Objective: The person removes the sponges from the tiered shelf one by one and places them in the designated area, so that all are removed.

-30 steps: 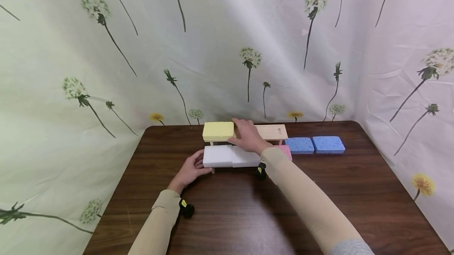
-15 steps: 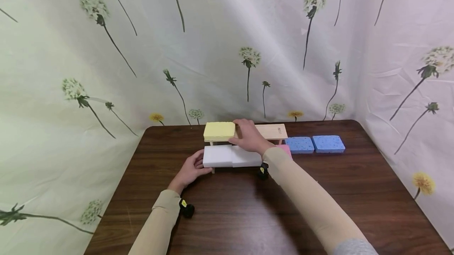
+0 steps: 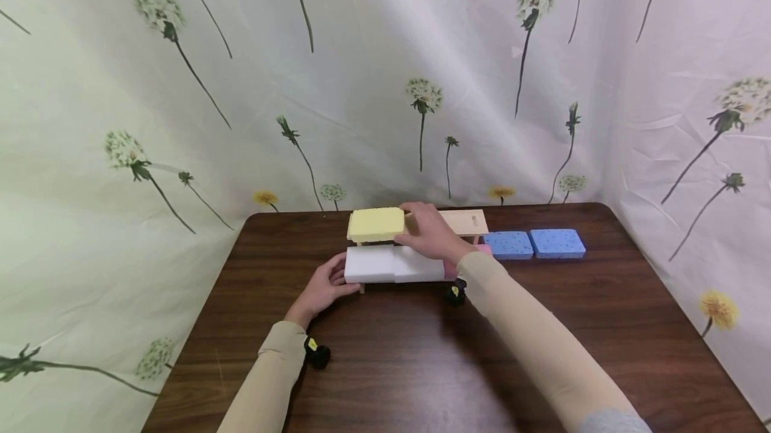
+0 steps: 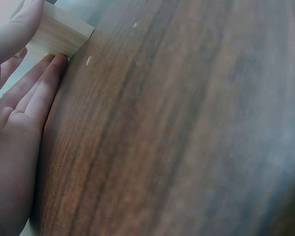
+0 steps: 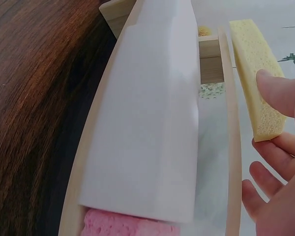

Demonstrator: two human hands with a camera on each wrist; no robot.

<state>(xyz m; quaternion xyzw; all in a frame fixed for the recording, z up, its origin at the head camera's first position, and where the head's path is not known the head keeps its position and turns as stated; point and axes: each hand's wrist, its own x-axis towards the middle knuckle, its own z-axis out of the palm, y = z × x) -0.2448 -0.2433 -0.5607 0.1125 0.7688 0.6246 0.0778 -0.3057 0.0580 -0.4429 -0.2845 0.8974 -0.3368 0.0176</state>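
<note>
A two-level wooden rack (image 3: 464, 221) stands at the back of the table. On its upper level is a yellow sponge (image 3: 378, 224), its right end pinched between thumb and fingers of my right hand (image 3: 430, 232). The right wrist view shows that yellow sponge (image 5: 255, 73) with the thumb on top and fingertips at its end. Two white sponges (image 3: 370, 264) lie side by side on the lower level, a pink sponge (image 3: 484, 250) to their right, partly behind the right wrist. My left hand (image 3: 319, 291) holds the lower level's left end, fingertips against the wood (image 4: 64, 32).
Two blue sponges (image 3: 508, 245) lie flat in a row on the table, right of the rack. The dark wood-grain table (image 3: 385, 366) backs onto a white curtain (image 3: 361, 85) with dandelion prints. Black wrist cameras (image 3: 317, 354) sit beneath both wrists.
My right hand has shifted slightly right with the yellow sponge, baring a thin strip of the upper board's left end. The left hand has stayed in place.
</note>
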